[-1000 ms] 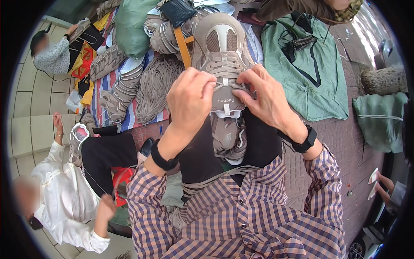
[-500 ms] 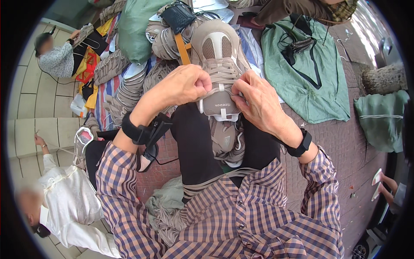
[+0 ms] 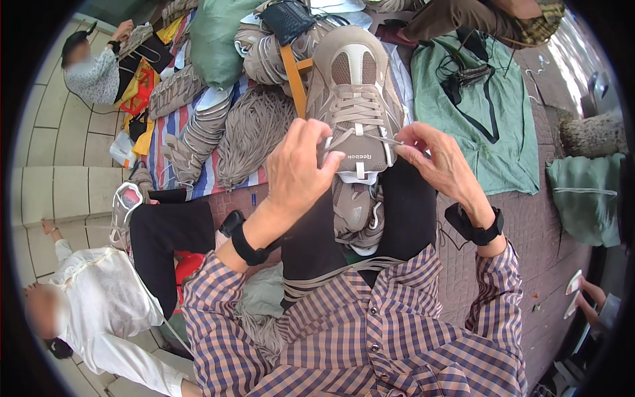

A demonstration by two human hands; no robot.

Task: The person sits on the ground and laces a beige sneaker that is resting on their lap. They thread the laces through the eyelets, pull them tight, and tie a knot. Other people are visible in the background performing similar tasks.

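A beige sneaker [image 3: 352,56] points away from me above my knees, its tongue toward me. Crossed laces run down its front. At the right of the tongue, my right hand [image 3: 442,157] pinches a shoelace [image 3: 378,137] between thumb and index finger and draws it out to the side. My left hand [image 3: 291,173] is beside the tongue's left edge, thumb and index finger apart; its other fingers are partly hidden. More beige sneakers [image 3: 354,215] lie between my legs, under the held-up one. Loose laces [image 3: 331,271] lie across my lap.
Left of the sneaker, a bundle of beige laces [image 3: 254,135] and stacked shoe parts [image 3: 198,142] lie on a striped sheet. A green sack [image 3: 218,40] stands behind. A green cloth [image 3: 506,155] spreads to the right. Co-workers sit at left [image 3: 99,311] and far left.
My left hand has gone from a closed pinch at the laces to thumb and finger apart. My right hand has moved right, drawing the lace outward. The view has shifted slightly.
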